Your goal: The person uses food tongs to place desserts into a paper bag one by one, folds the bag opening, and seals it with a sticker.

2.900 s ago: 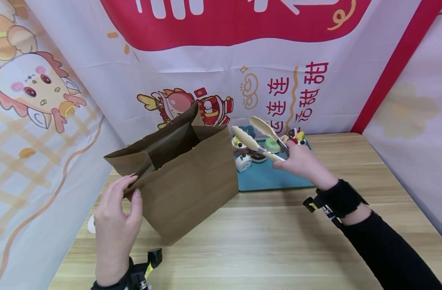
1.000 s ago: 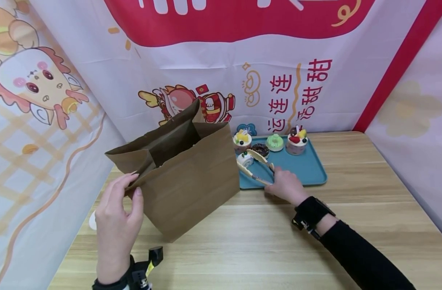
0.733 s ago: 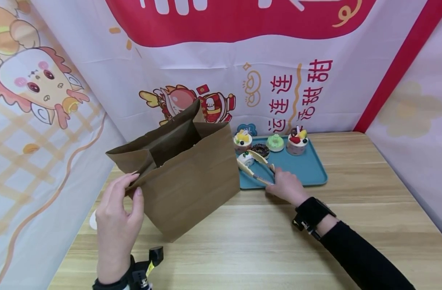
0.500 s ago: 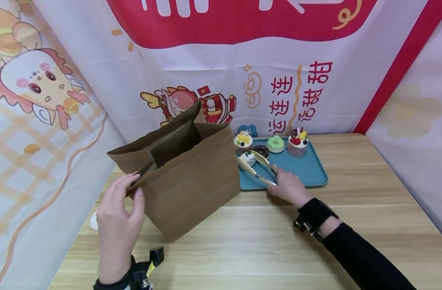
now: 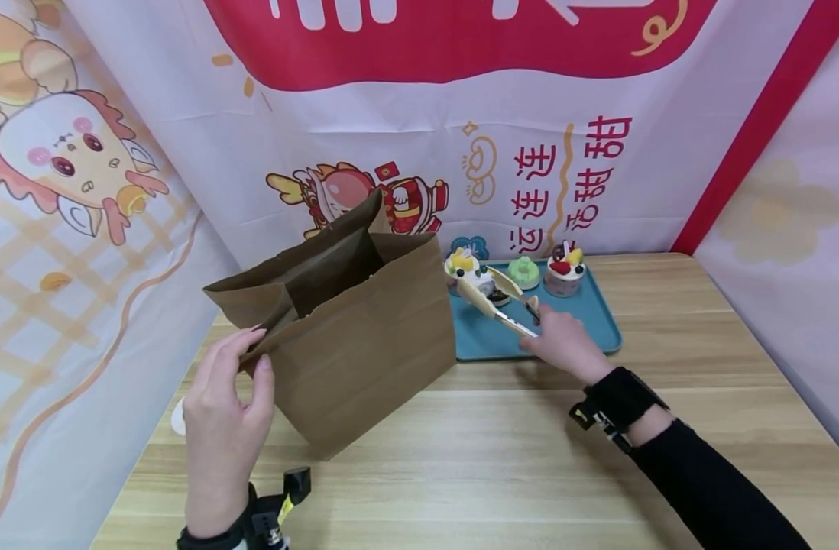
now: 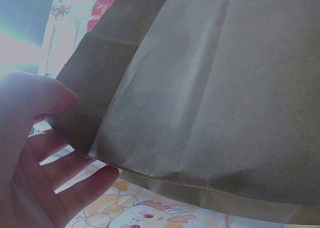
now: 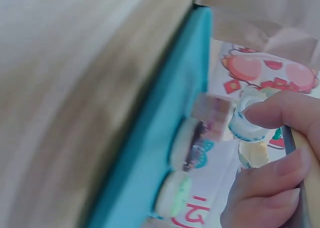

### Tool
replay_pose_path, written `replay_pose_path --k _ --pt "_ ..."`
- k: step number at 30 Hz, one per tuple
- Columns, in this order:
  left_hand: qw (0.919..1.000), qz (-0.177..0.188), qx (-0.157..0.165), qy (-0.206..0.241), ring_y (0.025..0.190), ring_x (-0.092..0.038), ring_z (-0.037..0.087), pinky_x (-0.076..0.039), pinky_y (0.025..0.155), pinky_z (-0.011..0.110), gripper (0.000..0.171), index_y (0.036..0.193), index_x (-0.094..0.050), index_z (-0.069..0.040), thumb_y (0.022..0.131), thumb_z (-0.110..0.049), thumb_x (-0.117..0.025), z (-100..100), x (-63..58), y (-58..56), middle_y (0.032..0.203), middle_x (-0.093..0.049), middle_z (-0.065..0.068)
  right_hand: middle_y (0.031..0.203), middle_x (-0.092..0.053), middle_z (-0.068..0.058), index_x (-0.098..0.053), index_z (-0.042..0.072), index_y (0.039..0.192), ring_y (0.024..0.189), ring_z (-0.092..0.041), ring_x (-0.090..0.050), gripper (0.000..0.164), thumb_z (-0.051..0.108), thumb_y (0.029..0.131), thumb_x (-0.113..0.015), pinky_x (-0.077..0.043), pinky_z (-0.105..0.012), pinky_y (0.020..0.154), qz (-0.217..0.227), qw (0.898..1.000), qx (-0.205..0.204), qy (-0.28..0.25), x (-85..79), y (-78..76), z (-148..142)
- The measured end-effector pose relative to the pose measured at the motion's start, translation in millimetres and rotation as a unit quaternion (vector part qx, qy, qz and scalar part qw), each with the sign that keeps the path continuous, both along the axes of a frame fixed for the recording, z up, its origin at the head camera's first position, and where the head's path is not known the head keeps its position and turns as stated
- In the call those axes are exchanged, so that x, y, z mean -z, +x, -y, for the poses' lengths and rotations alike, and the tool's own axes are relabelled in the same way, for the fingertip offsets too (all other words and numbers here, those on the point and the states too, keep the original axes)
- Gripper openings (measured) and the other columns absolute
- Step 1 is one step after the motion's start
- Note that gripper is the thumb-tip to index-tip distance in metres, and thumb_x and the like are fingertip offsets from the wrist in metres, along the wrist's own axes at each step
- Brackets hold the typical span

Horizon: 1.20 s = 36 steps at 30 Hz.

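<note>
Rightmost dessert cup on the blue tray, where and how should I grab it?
Grip the dessert cup probably round its pinkish wall, coming from the right: it stands upright, bare tray lies on that side, and fruit-like toppings poke up on top.

Wood-grain table (image 5: 426, 473); blue tray (image 5: 587, 328) near its far edge. Green ring cake (image 5: 524, 272) by tray's far edge, fruit-topped cup (image 5: 564, 279) near far right corner, second cup (image 5: 461, 261) toward far left, dark ring cake (image 5: 500, 297) near it, partly hidden. White round object (image 5: 178, 418) at table's left edge, partly covered. Printed white cloth (image 5: 392, 111) behind far edge; cartoon-patterned cloth (image 5: 62, 313) beyond left edge.
</note>
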State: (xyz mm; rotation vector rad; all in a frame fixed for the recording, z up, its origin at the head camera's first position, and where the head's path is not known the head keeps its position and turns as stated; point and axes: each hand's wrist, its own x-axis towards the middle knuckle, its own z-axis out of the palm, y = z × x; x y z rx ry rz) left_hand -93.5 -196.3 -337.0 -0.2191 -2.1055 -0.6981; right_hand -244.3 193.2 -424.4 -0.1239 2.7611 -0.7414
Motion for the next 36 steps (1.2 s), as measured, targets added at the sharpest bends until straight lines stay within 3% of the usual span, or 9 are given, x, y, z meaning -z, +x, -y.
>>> replay_pose_path --k 5,11,22,36 --pt "1.0 0.003 -0.003 0.002 0.1 -0.062 0.034 -0.034 0.094 0.0 0.031 0.115 -0.066 0.003 0.085 0.007 -0.06 -1 0.5 0.0 0.115 -0.067 0.021 0.082 -0.054 -0.012 -0.047 -0.004 0.122 0.065 -0.02 -0.052 0.055 0.031 0.086 -0.068 -0.043 -0.028 0.05 -0.016 1.0 -0.006 -0.005 -17.6 -1.1 -4" --pt "1.0 -0.002 -0.001 0.005 0.099 -0.062 0.032 -0.035 0.094 0.001 0.032 0.115 -0.066 0.003 0.084 0.009 -0.062 -1 1.1 -0.3 0.115 -0.067 0.021 0.096 -0.06 -0.018 -0.039 -0.01 0.139 0.076 -0.024 -0.054 0.075 0.033 0.084 -0.068 -0.044 -0.03 0.058 -0.054 0.998 -0.021 0.01 -39.1 -2.9 -7" --pt "1.0 0.003 0.002 0.001 0.1 -0.063 0.033 -0.037 0.095 0.001 0.03 0.116 -0.066 0.004 0.086 0.006 -0.059 -2 -1.8 -0.6 0.115 -0.067 0.02 0.088 -0.058 -0.014 -0.052 -0.004 0.117 0.074 -0.024 -0.053 0.054 0.031 0.08 -0.071 -0.041 -0.029 0.058 -0.104 0.994 -0.038 -0.008 -77.0 -3.3 -6" --pt "1.0 -0.001 -0.004 0.004 0.098 -0.062 0.034 -0.037 0.095 0.001 0.03 0.115 -0.066 0.004 0.086 0.006 -0.059 -3 -1.8 -0.2 0.113 -0.068 0.021 0.098 -0.062 -0.02 -0.049 -0.004 0.123 0.075 -0.025 -0.055 0.056 0.028 0.081 -0.068 -0.044 -0.03 0.057 -0.119 0.992 -0.032 -0.03 -118.9 -0.3 4"
